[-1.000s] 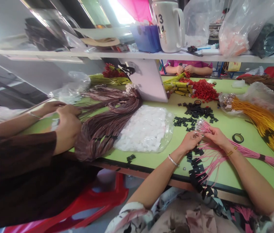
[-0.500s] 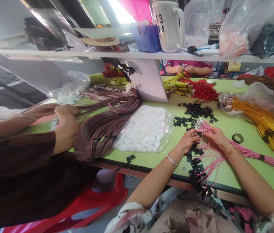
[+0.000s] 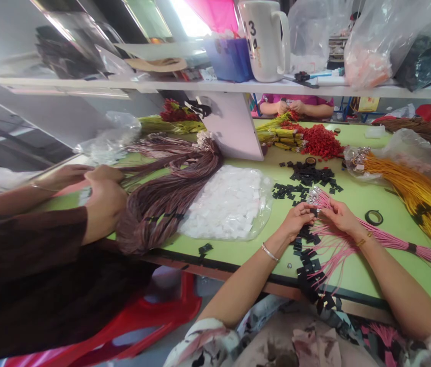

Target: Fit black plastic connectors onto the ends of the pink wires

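Observation:
My left hand (image 3: 298, 219) pinches a small black connector housing (image 3: 315, 211) between thumb and fingers, just beside the metal-tipped ends of the pink wires. Close by on the right, my right hand (image 3: 340, 216) has its thumb and fingers closed on pink wire at the tip end. The pink wire bundle (image 3: 389, 238) runs from under my right hand across the table, bound with a black band. Wires with black housings (image 3: 307, 265) on their ends hang over the table edge below my hands. Loose black housings (image 3: 313, 174) lie in a pile beyond my hands.
A bag of white connectors (image 3: 225, 204) and brown wire bundles (image 3: 165, 204) lie left, where a co-worker's hands (image 3: 104, 196) work. Yellow wires (image 3: 418, 188) and a black tape roll (image 3: 374, 217) lie right. Red connectors (image 3: 320, 141) lie behind. A shelf (image 3: 200, 87) spans above; another person sits opposite.
My hands stay almost in place, with only a slight shift of the fingers at the wire tips. The co-worker's hands at left have moved a little.

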Available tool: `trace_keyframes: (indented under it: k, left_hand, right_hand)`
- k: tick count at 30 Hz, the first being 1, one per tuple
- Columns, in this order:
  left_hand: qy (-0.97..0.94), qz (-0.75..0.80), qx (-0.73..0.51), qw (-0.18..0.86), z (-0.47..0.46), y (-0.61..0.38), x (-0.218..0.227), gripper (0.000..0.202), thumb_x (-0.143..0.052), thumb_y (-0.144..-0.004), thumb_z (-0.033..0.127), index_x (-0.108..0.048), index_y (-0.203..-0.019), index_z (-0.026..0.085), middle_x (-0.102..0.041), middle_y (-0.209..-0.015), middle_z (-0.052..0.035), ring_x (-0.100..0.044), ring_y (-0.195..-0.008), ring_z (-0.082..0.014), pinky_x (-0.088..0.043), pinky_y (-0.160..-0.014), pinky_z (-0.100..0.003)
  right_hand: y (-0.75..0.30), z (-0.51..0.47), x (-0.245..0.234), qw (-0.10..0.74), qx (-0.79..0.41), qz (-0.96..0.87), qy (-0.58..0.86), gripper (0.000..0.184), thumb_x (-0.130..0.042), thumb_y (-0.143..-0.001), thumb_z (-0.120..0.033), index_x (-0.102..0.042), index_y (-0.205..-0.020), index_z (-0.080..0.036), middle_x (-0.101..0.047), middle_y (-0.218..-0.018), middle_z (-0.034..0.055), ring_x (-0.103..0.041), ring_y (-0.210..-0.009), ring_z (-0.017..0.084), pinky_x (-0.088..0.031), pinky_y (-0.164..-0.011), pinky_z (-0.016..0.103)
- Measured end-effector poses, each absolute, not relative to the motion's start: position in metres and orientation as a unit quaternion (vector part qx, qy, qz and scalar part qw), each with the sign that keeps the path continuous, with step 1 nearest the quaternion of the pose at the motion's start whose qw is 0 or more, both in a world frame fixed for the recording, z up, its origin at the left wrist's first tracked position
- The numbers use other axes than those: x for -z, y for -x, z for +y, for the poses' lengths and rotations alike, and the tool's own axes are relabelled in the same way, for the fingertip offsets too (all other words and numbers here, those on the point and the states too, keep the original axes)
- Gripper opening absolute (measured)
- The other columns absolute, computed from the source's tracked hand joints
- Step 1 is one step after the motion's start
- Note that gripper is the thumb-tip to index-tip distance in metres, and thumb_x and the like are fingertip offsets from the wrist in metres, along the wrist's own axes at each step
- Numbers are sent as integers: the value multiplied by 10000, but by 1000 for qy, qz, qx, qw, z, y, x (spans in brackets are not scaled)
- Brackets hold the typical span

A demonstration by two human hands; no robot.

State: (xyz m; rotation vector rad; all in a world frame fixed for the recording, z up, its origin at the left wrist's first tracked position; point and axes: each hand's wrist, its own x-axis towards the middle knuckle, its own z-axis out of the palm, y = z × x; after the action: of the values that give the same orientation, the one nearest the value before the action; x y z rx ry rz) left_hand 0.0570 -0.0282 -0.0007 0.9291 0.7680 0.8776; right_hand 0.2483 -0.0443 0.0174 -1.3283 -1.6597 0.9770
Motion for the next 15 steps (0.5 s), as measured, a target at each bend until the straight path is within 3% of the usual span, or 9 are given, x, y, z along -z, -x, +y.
trace_keyframes:
  k: [8,15]
  left_hand:
    - [-418,356,-419,723,-29,-58,0,356,-797,-647,194,-641,-956,111,-670,-814,-33,-638,-698,-112,-468,-640,-223]
    - [-374,339,-383,774,-29,-57,-4,301,-755,-716,189,-640,-980,102,-627,-699,-8,-568,-570,-77,-428,-571,-202]
  right_hand:
    - [-245,-38,-3,398,-417,-614,539,355,-634,-818,-500,-499,-681,-201,-465,-606,-27,-377,-559,123,-290,-527,262]
    - [-243,-46,-12,410,-382,-629,538,310,-649,-787,-426,-481,-663,-196,-436,-604,-46,-356,-553,102,-307,-532,248]
